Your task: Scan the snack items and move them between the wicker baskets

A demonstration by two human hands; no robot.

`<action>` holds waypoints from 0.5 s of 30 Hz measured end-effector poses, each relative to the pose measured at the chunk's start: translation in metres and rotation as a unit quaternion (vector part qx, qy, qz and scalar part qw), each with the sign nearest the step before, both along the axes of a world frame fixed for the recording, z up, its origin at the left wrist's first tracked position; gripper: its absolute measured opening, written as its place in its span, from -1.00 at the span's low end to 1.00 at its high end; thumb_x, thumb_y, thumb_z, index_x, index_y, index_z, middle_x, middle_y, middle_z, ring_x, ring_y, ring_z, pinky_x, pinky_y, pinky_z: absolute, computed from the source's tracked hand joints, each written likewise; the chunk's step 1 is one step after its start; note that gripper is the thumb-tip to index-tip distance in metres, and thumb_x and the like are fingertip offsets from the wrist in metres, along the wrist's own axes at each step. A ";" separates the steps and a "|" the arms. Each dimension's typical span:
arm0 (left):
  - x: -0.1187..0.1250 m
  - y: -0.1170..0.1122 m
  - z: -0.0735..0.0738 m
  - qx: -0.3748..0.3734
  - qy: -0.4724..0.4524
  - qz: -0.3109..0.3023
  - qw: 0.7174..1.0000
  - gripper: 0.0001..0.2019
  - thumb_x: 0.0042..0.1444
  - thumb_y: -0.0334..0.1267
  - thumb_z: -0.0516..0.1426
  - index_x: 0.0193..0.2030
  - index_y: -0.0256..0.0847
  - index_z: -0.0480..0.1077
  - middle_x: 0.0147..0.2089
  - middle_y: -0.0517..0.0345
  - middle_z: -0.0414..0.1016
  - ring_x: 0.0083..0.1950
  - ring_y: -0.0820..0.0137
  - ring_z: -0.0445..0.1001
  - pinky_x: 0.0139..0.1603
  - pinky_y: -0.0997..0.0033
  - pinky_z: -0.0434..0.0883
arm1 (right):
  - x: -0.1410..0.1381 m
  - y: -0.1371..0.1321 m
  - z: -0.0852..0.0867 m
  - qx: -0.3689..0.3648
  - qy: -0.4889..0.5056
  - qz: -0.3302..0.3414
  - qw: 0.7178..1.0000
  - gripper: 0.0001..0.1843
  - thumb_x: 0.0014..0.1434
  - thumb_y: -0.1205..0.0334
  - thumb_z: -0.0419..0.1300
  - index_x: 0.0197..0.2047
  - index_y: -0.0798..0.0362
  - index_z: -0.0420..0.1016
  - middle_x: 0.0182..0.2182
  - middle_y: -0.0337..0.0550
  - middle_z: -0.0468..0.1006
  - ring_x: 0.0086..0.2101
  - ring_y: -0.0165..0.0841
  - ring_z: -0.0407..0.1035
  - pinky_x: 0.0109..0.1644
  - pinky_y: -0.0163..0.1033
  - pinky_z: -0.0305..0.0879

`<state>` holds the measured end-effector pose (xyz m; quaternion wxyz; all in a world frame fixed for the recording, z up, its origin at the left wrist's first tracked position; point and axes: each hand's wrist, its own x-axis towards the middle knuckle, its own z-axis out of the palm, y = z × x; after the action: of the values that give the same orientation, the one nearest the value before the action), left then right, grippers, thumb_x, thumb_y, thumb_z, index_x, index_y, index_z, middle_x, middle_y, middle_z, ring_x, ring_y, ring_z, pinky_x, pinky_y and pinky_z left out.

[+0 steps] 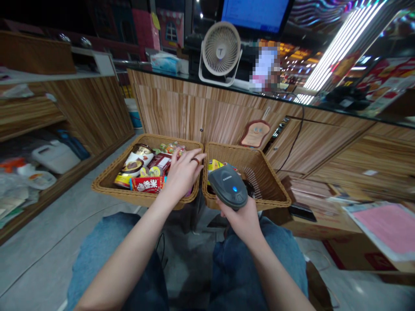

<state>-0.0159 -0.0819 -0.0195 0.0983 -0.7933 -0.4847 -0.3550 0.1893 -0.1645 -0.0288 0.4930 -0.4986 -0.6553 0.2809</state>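
Note:
My right hand [246,218] is wrapped round the handle of a dark grey barcode scanner [228,185], its blue light lit, over the near side of the right wicker basket [275,183]. A yellow package [214,165] and some dark items lie partly hidden behind the scanner. Over the right part of the left wicker basket [106,177], my left hand [185,170] has its fingers apart, with a ring on one. Whether its fingertips touch a package is hidden. That basket holds a gold-and-brown can [142,153], a red snack packet [147,185] and several small wrapped snacks.
A wooden counter [171,108] stands ahead, bearing a white fan [222,49], a tissue pack [165,62] and a monitor [256,13]. Shelves with a white jug [55,157] are at left. Cardboard boxes [340,220] with a black phone [302,211] stand at right.

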 end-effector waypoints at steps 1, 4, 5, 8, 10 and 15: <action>-0.007 0.000 0.000 -0.005 0.002 0.010 1.000 -0.63 0.37 -0.29 0.12 0.27 -0.04 0.45 0.36 -0.04 0.48 0.38 0.09 0.43 0.53 -0.23 0.02 | -0.001 0.000 0.000 0.000 0.000 0.002 1.000 -0.83 0.10 0.11 0.34 -0.43 -0.01 0.51 -0.57 -0.12 0.62 -0.32 -0.04 0.63 -0.33 -0.14 0.54; -0.031 -0.003 0.001 -0.017 0.003 0.049 0.999 -0.63 0.35 -0.25 0.14 0.27 -0.02 0.44 0.35 -0.02 0.49 0.38 0.07 0.43 0.52 -0.25 0.00 | -0.004 0.000 0.000 0.001 -0.005 0.012 1.000 -0.83 0.10 0.11 0.32 -0.44 -0.02 0.49 -0.58 -0.11 0.62 -0.30 -0.03 0.63 -0.34 -0.15 0.52; -0.040 -0.004 0.002 -0.021 0.003 0.067 0.998 -0.63 0.35 -0.22 0.14 0.27 -0.01 0.44 0.34 -0.02 0.50 0.37 0.06 0.43 0.52 -0.27 -0.01 | -0.005 0.000 0.000 0.004 -0.007 0.016 1.000 -0.83 0.10 0.11 0.32 -0.44 -0.03 0.48 -0.57 -0.11 0.62 -0.30 -0.02 0.63 -0.34 -0.15 0.52; -0.072 -0.009 0.001 -0.033 0.000 0.129 0.991 -0.63 0.36 -0.11 0.12 0.26 -0.05 0.46 0.29 -0.07 0.53 0.32 -0.02 0.45 0.48 -0.32 0.01 | -0.009 0.000 0.001 0.010 -0.011 0.023 1.000 -0.84 0.10 0.12 0.30 -0.44 -0.03 0.47 -0.57 -0.11 0.62 -0.31 -0.03 0.63 -0.34 -0.15 0.51; -0.096 -0.011 0.000 -0.038 -0.005 0.170 0.985 -0.61 0.36 -0.04 0.10 0.24 -0.07 0.48 0.27 -0.12 0.53 0.29 -0.09 0.45 0.43 -0.35 0.07 | -0.011 0.000 0.002 0.012 -0.016 0.026 0.999 -0.84 0.11 0.12 0.30 -0.43 -0.03 0.47 -0.57 -0.11 0.62 -0.32 -0.04 0.63 -0.34 -0.15 0.50; -0.136 -0.016 -0.003 -0.106 0.014 0.234 0.966 -0.51 0.38 0.04 0.00 0.25 -0.15 0.50 0.27 -0.20 0.54 0.30 -0.13 0.43 0.41 -0.30 0.11 | -0.013 0.000 0.000 0.008 -0.029 0.030 0.999 -0.83 0.10 0.11 0.30 -0.44 -0.02 0.47 -0.58 -0.11 0.61 -0.35 -0.06 0.62 -0.34 -0.15 0.49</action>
<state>-0.1518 -0.0977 -0.0228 0.1007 -0.6683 -0.6905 -0.2577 0.1764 -0.1646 -0.0284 0.4689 -0.4828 -0.6861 0.2761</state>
